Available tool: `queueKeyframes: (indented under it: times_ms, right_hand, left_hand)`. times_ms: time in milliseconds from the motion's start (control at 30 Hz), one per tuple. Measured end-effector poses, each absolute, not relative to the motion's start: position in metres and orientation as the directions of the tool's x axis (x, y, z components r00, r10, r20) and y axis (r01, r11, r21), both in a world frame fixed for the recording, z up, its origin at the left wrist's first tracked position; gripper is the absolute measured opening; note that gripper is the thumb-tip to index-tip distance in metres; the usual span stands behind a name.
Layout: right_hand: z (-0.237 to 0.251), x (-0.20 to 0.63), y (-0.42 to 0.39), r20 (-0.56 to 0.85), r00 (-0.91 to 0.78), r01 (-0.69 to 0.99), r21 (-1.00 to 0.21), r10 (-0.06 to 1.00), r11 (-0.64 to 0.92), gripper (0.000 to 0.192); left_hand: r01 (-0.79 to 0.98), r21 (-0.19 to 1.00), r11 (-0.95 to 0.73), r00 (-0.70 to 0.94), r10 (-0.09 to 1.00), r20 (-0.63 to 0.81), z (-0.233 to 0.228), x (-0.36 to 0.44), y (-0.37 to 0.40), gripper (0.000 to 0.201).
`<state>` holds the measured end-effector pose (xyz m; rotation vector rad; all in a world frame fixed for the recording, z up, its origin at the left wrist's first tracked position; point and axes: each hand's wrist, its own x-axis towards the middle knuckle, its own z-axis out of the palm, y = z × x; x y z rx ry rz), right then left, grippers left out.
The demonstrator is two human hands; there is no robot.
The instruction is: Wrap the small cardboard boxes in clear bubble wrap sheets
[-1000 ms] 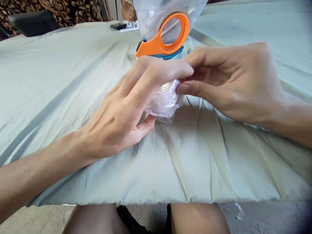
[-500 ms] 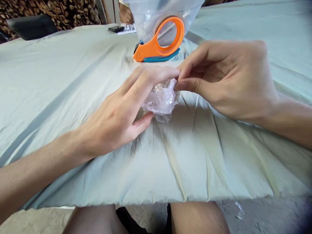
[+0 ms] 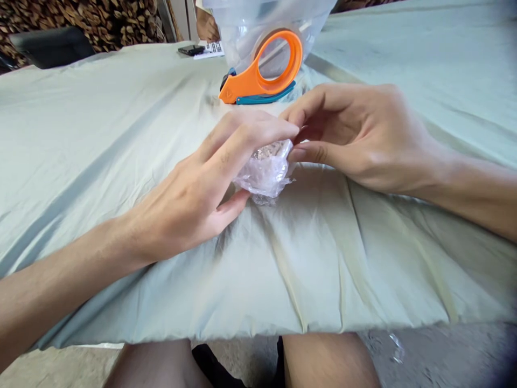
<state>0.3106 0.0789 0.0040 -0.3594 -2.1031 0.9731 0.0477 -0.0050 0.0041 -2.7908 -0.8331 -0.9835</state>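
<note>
Wrapped bundle: a small lump in crinkled clear plastic film (image 3: 267,171), lying on the cloth near the middle of the table, between the two hands; something pale and shiny shows through the film at the top, but what it is cannot be told.
Left hand: the left hand (image 3: 202,188) is curled over the bundle from the left, fingers on top of it and thumb under its lower edge, so the bundle is gripped between them.
Right hand: the right hand (image 3: 363,137) comes in from the right, half closed, thumb and forefinger pinched together at the bundle's upper right edge, on the film.
Tape dispenser: an orange ring-shaped tape dispenser (image 3: 262,73) with a blue underside lies beyond the hands, apart from them.
Clear bag: a clear plastic bag (image 3: 250,21) stands just behind the dispenser, touching it.
Table cover: a pale green, creased cloth (image 3: 100,134) covers the table.
Far edge: a dark phone (image 3: 191,50) and a printed paper (image 3: 210,49) lie side by side at the far edge.
Foreground: the person's bare knees (image 3: 323,361) show below the table's near edge.
</note>
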Motion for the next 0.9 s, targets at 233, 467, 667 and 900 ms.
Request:
queueKeyframes:
  times_ms: [233,467,667,900]
  right_hand:
    - [0.006,0.312,0.073,0.461,-0.703,-0.062,-0.799,0.542,0.599,0.026]
    - [0.008,0.307,0.069,0.434,-0.698,-0.056,-0.826,0.570,0.561,0.020]
    - [0.001,0.304,0.071,0.578,-0.640,-0.091,-0.711,0.506,0.697,0.017]
    - [-0.004,0.304,0.064,0.700,-0.575,-0.064,-0.555,0.424,0.830,0.030]
  left_hand:
    - [0.513,0.051,-0.857,0.689,0.446,0.571,0.005,0.044,-0.003,0.073]
    - [0.519,0.077,-0.851,0.675,0.463,0.575,0.003,0.044,-0.003,0.077]
    - [0.478,0.062,-0.876,0.667,0.408,0.624,0.003,0.044,0.002,0.073]
    - [0.531,0.152,-0.834,0.547,0.474,0.690,0.003,0.046,-0.003,0.062]
